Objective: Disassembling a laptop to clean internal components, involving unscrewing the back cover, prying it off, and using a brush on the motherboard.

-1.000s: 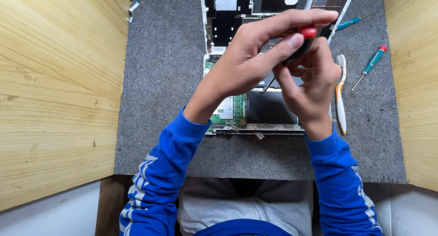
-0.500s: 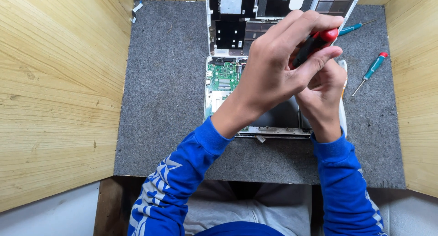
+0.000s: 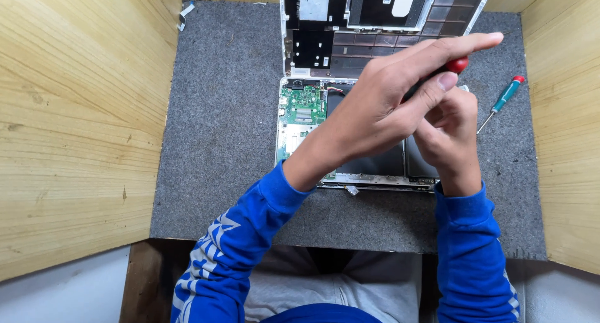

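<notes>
Both hands bare: no gloves, rings or watch visible. Left hand (image 3: pixel 375 104), right hand (image 3: pixel 450 135).

Left sleeve (image 3: pixel 250 229): bright blue, long, ending in a ribbed cuff at the wrist. White or pale grey angular stripe markings run down the outer forearm toward the elbow, forming a chevron-like pattern.

Right sleeve (image 3: pixel 469 248): same bright blue with ribbed cuff; a few pale stripes show near the lower edge of the view.

Trousers (image 3: pixel 331 285): light grey, soft fabric, creased across the lap. A blue hem of the top sits at the bottom edge.
</notes>
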